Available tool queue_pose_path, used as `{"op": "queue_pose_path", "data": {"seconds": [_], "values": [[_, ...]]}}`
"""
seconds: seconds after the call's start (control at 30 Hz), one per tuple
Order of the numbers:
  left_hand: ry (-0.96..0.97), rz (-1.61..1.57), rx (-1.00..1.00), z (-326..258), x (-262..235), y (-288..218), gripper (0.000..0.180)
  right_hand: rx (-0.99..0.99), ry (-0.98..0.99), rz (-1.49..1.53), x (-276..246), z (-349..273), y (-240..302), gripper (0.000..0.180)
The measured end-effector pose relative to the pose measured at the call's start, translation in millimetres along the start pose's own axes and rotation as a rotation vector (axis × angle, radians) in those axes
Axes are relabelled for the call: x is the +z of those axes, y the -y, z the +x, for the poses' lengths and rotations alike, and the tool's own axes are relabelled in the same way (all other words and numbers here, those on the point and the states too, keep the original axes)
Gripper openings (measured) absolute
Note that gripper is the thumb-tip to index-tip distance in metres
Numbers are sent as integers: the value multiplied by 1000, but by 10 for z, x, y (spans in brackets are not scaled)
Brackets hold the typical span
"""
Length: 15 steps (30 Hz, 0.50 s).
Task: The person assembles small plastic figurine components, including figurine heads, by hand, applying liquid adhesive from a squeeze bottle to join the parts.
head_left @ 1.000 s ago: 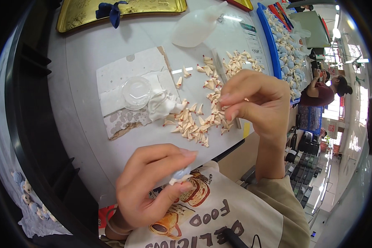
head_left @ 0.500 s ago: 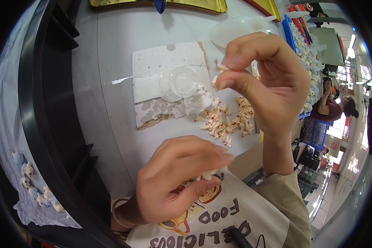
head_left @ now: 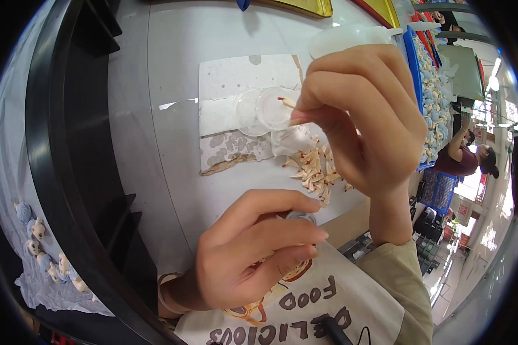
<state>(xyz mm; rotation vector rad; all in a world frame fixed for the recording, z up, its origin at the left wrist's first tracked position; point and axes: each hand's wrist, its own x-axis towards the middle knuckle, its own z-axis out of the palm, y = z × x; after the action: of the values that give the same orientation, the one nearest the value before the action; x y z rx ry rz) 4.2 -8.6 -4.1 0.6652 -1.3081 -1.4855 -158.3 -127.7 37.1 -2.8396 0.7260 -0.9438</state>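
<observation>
Head view: the right hand (head_left: 365, 123) is raised above the white desk (head_left: 172, 63), its grip pinched narrow on a thin pale stick with a red tip (head_left: 286, 102). That tip points left and hovers over the pair of clear round plastic dishes (head_left: 263, 110), which sit on a white, grey-spotted paper sheet (head_left: 236, 112).

Just right of and below the dishes lies a crumpled white tissue (head_left: 293, 140), and further below that a loose heap of small cream, red-tipped pointed pieces (head_left: 313, 169) spreads toward the desk's near edge.

The left hand (head_left: 253, 256) is close to the body, well below the dishes. Its grip is curled around a small round grey-rimmed object (head_left: 301, 217), of which only the top shows between thumb and forefinger; what it is I cannot tell.

Far left of the dishes, past the dark curved rail (head_left: 57, 172), a row of small pale-blue figurines (head_left: 37, 241) rests on a cloth. To the right, a blue tray filled with pale figurines (head_left: 434, 98) stands at the desk's edge, and beyond it another person (head_left: 463, 158) bends over their own work.

Risk, as I judge it: the stick is held only at its end by fingertips, so a slip could drop it into the dishes or smear red onto the paper. The lifted forearm could also sweep the heap off the desk.
</observation>
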Motion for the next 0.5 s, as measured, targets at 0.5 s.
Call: {"op": "queue_pose_path", "data": {"seconds": [0.5], "values": [[-38,12,-34,-11,42,24,35,271,-67,-29,22,-45,278,21]]}}
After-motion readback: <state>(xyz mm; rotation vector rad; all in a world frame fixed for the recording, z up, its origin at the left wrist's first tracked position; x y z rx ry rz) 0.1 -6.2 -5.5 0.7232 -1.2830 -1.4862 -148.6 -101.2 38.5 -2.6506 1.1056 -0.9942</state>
